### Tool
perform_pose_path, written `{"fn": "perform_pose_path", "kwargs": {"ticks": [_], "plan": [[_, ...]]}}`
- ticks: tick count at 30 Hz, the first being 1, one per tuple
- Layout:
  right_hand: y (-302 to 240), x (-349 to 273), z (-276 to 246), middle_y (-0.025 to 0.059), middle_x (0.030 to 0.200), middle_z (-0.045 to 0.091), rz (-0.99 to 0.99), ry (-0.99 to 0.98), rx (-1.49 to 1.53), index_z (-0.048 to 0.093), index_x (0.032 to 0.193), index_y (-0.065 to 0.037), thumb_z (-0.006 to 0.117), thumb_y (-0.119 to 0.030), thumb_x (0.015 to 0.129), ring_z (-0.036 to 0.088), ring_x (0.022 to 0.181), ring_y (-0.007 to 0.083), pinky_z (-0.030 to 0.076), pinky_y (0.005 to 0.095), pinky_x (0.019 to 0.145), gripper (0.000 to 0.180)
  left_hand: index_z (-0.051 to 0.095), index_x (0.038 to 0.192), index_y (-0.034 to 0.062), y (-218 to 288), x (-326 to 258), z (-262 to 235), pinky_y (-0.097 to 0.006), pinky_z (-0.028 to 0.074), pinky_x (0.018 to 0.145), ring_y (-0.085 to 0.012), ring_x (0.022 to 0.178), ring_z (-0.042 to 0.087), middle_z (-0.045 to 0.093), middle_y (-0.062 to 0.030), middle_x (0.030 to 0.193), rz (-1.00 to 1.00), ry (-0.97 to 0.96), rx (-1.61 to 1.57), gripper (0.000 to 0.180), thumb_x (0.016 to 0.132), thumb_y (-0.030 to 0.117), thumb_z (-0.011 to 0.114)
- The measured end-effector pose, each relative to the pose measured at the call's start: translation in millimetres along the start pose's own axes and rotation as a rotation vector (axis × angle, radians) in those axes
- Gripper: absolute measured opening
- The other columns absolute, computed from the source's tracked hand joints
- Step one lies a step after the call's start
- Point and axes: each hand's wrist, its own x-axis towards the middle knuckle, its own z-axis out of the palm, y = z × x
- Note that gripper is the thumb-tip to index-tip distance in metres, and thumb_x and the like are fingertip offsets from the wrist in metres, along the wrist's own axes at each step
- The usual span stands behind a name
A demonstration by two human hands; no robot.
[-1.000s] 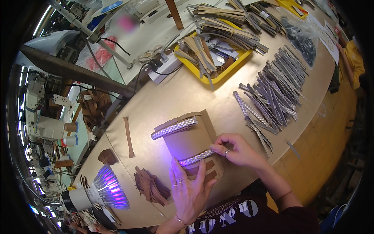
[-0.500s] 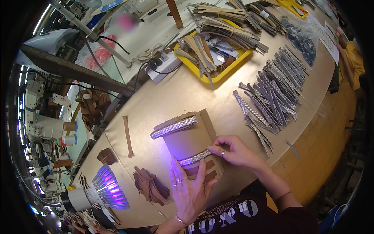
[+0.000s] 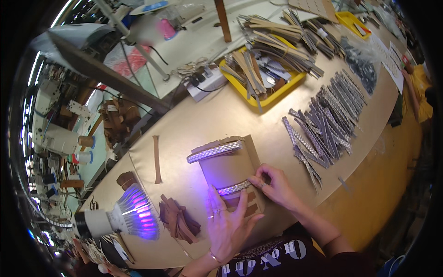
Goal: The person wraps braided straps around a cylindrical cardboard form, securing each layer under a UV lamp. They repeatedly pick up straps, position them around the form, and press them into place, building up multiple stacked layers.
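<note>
A silver-and-white braided strip (image 3: 233,188) lies across a brown cardboard piece (image 3: 224,170) on the table. My left hand (image 3: 227,228) rests with its fingers spread, the fingertips touching the strip's left part and lower edge. At the strip's right end, my right hand (image 3: 272,187) pinches with thumb and forefinger. A second braided strip (image 3: 214,151) lies along the cardboard's far edge. Short brown leather strips (image 3: 244,203) show on the cardboard below the nearer braid, partly covered by my left hand.
A glowing purple lamp (image 3: 134,216) stands at left beside a brown leather strip pile (image 3: 177,221). Many braided strips (image 3: 323,122) lie at right. A yellow tray (image 3: 272,99) holding strip bundles sits at the back, near a white power strip (image 3: 203,85).
The view has shifted, so the table's contents appear displaced, mostly rightward on the left side. Both hands keep about the same place on the braided strip.
</note>
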Motion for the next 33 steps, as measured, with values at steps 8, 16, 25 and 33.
{"fn": "perform_pose_path", "kwargs": {"ticks": [8, 16, 25, 33], "plan": [[-12.5, -5.0, 2.3, -0.0025, 0.076, 0.059, -0.099, 0.003, 0.258, 0.060, 0.091, -0.002, 0.067, -0.019, 0.095, 0.050, 0.068, 0.0041, 0.043, 0.0203, 0.061, 0.018, 0.051, 0.140, 0.0169, -3.2, -7.4, 9.8, -0.057, 0.020, 0.114, -0.0563, 0.138, 0.023, 0.013, -0.0463, 0.147, -0.041, 0.061, -0.262, 0.065, 0.086, 0.049, 0.067], [-58.9, 31.1, -13.1, -0.0031, 0.073, 0.059, -0.146, -0.062, 0.401, 0.061, 0.090, -0.004, 0.067, -0.019, 0.094, 0.052, 0.065, 0.0032, 0.041, 0.0193, 0.059, 0.016, 0.051, 0.140, 0.0111, -15.7, -30.7, 2.6, -0.059, 0.005, 0.116, -0.0470, 0.145, 0.016, 0.020, -0.0362, 0.153, -0.132, 0.347, -0.378, 0.056, 0.090, 0.034, 0.065], [-41.6, 12.2, -7.1, -0.0017, 0.074, 0.058, -0.185, 0.229, -0.043, 0.061, 0.100, -0.002, 0.076, -0.021, 0.085, 0.052, 0.066, 0.0058, 0.041, 0.0222, 0.060, 0.028, 0.064, 0.121, 0.0002, -63.7, -23.1, 68.9, -0.040, 0.040, 0.105, -0.0304, 0.123, 0.056, 0.059, -0.0205, 0.131, -0.324, 0.459, -1.144, 0.033, 0.093, 0.018, 0.062], [-17.2, -33.7, 0.4, 0.0039, 0.087, 0.060, -0.206, -0.016, -0.009, 0.061, 0.100, -0.004, 0.079, -0.021, 0.083, 0.056, 0.080, 0.0116, 0.047, 0.0276, 0.068, 0.029, 0.067, 0.103, 0.0002, -63.6, -16.5, 81.2, -0.032, 0.047, 0.094, -0.0207, 0.106, 0.061, 0.063, -0.0153, 0.120, -0.316, 0.554, -1.137, 0.016, 0.088, 0.007, 0.069]]}}
